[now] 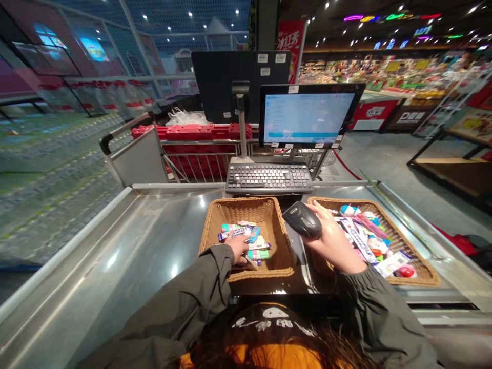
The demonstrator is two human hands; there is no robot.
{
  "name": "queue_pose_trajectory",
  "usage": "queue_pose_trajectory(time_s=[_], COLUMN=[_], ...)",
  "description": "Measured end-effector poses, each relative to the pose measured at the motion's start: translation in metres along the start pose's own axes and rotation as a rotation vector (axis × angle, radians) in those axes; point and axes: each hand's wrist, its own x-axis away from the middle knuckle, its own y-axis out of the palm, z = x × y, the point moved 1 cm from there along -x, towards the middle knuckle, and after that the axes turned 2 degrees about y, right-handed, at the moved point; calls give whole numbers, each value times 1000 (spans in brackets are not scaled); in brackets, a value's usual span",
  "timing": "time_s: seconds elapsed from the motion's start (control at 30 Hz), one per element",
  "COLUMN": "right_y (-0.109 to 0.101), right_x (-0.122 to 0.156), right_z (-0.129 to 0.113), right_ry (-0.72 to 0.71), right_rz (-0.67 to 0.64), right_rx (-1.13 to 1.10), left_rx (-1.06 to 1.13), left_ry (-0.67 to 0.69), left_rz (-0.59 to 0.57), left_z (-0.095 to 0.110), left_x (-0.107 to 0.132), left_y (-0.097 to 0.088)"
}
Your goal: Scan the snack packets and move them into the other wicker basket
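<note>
My right hand (pixel 338 243) is wrapped round a black barcode scanner (pixel 302 219), held above the gap between two wicker baskets. My left hand (pixel 239 247) reaches down into the left wicker basket (pixel 282 230), fingers stretched over small candy packets (pixel 261 246) and touching them. The packets are blue, green and white; some lie hidden under the hand. Beside my right hand, the right wicker basket (pixel 423 279) holds several colourful wrapped sweets and toy-like packs (pixel 359 238). My right wrist covers part of its near left side.
A keyboard (pixel 269 177) and a lit monitor (pixel 307 118) stand behind the baskets, with a second, dark screen (pixel 215 87) facing away. Raised edges border the metal counter (pixel 154 225). A cart (pixel 134 148) is beyond it; stacked bottle packs (pixel 57 189) stand left.
</note>
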Motion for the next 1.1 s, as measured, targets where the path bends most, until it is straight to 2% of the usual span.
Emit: queue_pose_trajectory(time_s=[0.13,0.27,0.4,0.5,0.6,0.77,0.93,1.1], right_y=[-2,-12,-28,-42,-57,-87,-110,-124], right_x=[3,11,25,36,47,68,89,104], right_z=[2,9,19,29,42,68,92,109], right_ry=[17,28,63,97,123,193,277,336], right_rz=[5,-2,43,84,128,201,288,292], right_rx=[10,28,40,54,66,80,87,75], left_rx=[-28,-59,-96,-104,-91,-73,-71,-80], left_ry=[-14,-16,49,131,234,372,348,330], left_rz=[-36,-13,118,221,317,387,381,393], left_z=[2,4,10,24,45,94,146,184], left_x=[5,13,18,10,-12,-69,-131,-190], left_y=[-3,-17,-40,-58,-73,-93,-106,-102])
